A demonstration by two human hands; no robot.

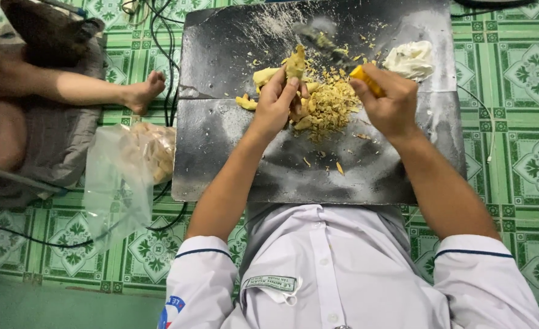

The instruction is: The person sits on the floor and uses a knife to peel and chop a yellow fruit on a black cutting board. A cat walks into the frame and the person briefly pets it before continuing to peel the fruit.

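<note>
Two hands work over a dark surface (233, 164) laid on the green patterned floor (525, 73). The left hand (277, 103) is closed around a knobbly yellowish root piece (295, 62), held upright with its top poking above the fingers. The right hand (390, 100) is clenched on a yellow-handled tool (364, 78); its blade is blurred, so its shape cannot be made out. Between and just below the hands lies a heap of yellow peelings (330, 106), with loose flakes scattered farther along the surface. More pale root pieces (260, 76) sit just beside the left hand. A crumpled white cloth (411, 59) rests near the right hand. Left of the surface, on the floor, a clear plastic bag (120, 176) holds more pale roots. Another person's bare foot (142, 92) lies near it.
</note>
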